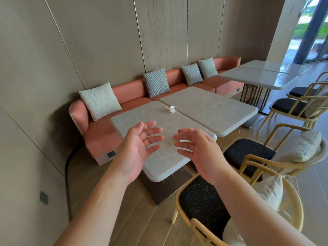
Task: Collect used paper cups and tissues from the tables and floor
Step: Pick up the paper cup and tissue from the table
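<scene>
Both hands empty: bare left hand [137, 150] and bare right hand [196, 150] are held out in front, palms facing each other, fingers spread and loosely curled, nothing gripped, a gap between them. They hover above the near grey stone-look square table [159, 162] and hide part of its top; a faint pale smudge shows between the fingertips on that top, can't tell what it is. Task item in view: one small crumpled white tissue [170, 109] lying on the far edge of that table, right by the seam with the second grey square table [213, 109] butted against it, well apart from both hands. No paper cups visible. Table bases mostly hidden under the tops. Near cream-framed chair with black speckled seat [200, 205] is cut off at the bottom edge; a pale cushion sits against its back. More chairs of the same type on the right, partly overlapping each other. Behind the tables, a long terracotta upholstered bench [104, 137] runs along a grey-brown panelled wall [88, 41], with pale and grey checked cushions propped on it. A glossy white table [262, 77] stands further right, near a window [316, 29] that is cut off by the frame. Floor is light wood planks [127, 221].
</scene>
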Tool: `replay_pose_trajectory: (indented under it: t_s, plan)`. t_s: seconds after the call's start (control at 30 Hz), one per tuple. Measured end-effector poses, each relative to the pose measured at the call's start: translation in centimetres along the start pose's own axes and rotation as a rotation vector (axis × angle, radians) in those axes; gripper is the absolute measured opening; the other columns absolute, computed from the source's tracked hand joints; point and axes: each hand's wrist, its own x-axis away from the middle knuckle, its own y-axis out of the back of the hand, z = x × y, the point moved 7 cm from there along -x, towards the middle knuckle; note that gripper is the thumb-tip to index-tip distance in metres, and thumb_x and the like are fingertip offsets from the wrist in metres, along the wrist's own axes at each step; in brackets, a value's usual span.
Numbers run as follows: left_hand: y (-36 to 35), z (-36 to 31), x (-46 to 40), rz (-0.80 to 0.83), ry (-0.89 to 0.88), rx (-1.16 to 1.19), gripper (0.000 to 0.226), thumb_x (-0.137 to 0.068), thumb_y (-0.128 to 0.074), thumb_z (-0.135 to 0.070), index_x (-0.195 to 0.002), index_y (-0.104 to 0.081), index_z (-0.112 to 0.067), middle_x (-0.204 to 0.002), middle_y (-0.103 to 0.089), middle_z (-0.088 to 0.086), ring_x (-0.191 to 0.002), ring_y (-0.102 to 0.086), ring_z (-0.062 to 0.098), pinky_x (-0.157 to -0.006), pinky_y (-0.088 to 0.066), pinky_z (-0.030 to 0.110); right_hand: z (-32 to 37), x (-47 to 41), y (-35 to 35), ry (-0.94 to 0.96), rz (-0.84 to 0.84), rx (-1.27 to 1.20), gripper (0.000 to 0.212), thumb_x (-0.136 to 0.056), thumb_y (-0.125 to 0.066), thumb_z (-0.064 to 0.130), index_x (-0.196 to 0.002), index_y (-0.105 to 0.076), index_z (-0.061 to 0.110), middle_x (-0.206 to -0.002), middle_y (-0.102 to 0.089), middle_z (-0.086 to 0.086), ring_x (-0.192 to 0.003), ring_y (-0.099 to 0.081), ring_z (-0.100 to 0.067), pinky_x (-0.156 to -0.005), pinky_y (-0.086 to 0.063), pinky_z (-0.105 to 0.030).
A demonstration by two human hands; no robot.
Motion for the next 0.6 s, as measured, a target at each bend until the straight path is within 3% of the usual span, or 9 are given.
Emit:
replay_pose_trajectory:
  t_s: [0.23, 0.6]
  plan:
    - [3.5, 1.4, -3.6, 0.003, 0.015, 0.031, 0.046, -0.08, -0.056, -0.063, -0.11, -0.074, -0.032, -0.121, -0.072, 0.004, -0.111, -0.07, 0.02, -0.09, -0.046, 0.039, -2.2, -4.2, -1.4, -0.029, -0.034, 0.024, 0.025, -0.082, -0.059, 0.037, -0.092, -0.077, 0.023, -0.105, -0.075, -0.01, -0.094, -0.072, -0.024, -0.072, -0.055, -0.028]
    - [13.6, 1.0, -14.0, 0.095, 0.036, 0.05, 0.047, -0.082, -0.056, -0.064, -0.113, -0.073, -0.032, -0.122, -0.072, 0.004, -0.11, -0.07, 0.02, -0.09, -0.047, 0.038, -4.4, -14.9, -9.0, 0.01, -0.126, 0.086, 0.022, -0.081, -0.061, 0.039, -0.087, -0.079, 0.028, -0.1, -0.076, -0.007, -0.088, -0.073, -0.022, -0.07, -0.055, -0.029]
